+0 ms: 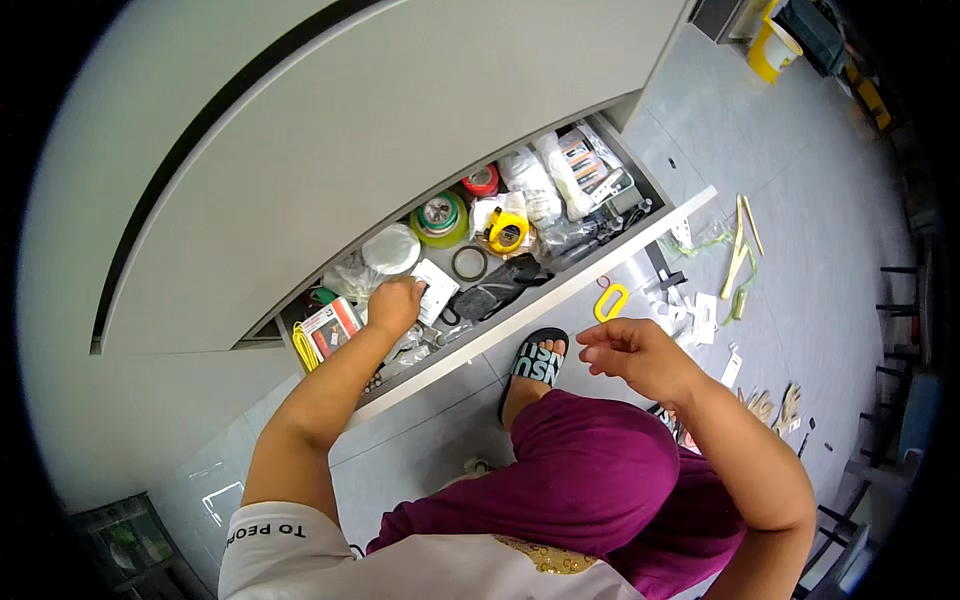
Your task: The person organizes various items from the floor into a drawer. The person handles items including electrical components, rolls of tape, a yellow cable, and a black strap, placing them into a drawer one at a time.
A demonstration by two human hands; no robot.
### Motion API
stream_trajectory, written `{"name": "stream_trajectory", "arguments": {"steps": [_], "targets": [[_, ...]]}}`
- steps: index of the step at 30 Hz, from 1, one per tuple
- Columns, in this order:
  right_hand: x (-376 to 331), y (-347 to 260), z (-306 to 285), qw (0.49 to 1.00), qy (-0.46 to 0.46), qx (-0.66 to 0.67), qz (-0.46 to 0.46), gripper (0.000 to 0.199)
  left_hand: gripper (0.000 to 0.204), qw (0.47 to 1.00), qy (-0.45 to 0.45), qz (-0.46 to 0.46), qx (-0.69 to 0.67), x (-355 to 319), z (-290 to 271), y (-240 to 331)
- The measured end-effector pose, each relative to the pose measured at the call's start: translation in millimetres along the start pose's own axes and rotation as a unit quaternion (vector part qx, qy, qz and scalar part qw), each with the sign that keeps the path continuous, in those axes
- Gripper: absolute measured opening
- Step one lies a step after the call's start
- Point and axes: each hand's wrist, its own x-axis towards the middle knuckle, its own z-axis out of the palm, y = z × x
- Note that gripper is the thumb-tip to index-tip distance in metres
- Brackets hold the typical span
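Observation:
My left hand (397, 306) is inside the pulled-out drawer (520, 314), its fingers closed on the edge of a small white card-like packet (436, 288). Beside that hand lie a white and orange box (330, 328) and a coil of yellow cord (304, 346). A round white lid or tub (391, 248) and a dark tape ring (469, 263) sit just beyond it. Outside the drawer front, my right hand (635, 352) hangs in the air with loosely bent fingers, thumb apart, nothing visible in them. Nearest to it is a yellow oval loop (611, 303) on the floor.
Also in the drawer are a yellow tape measure (507, 231), green tape rolls (440, 219), a red roll (481, 180) and white cloth bundles (565, 177). Gloves (788, 408), yellow sticks (738, 250) and white scraps (704, 318) lie on the floor at right. A yellow bucket (772, 50) stands far right.

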Motion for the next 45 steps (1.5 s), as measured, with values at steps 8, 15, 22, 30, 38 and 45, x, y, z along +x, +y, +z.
{"name": "stream_trajectory", "arguments": {"steps": [8, 15, 22, 30, 38, 45], "targets": [[-53.2, 21.5, -68.1, 0.998, 0.057, -0.005, 0.017, 0.030, 0.041, 0.993, 0.036, 0.105, 0.033, -15.7, 5.1, 4.5], [-87.7, 106.0, -165.8, 0.944, 0.287, 0.160, -0.005, 0.026, 0.041, 0.994, 0.074, 0.080, 0.006, 3.3, -61.8, 46.5], [-28.1, 248.8, -178.7, 0.900, 0.310, 0.301, 0.064, 0.027, 0.015, 0.872, -0.014, 0.430, -0.232, -52.9, -130.2, 307.7], [30.9, 321.5, -147.6, 0.890, 0.204, 0.404, 0.059, 0.024, 0.030, 0.834, -0.431, 0.309, -0.152, -20.3, 96.8, 446.8], [15.8, 397.3, -171.7, 0.818, 0.323, 0.472, 0.068, 0.031, 0.037, 0.896, -0.221, 0.377, -0.077, -14.6, 254.9, 499.5], [7.0, 450.4, -203.4, 0.758, 0.432, 0.483, 0.074, 0.023, 0.039, 0.913, -0.317, 0.256, 0.026, -20.4, 283.9, 513.2]]}}
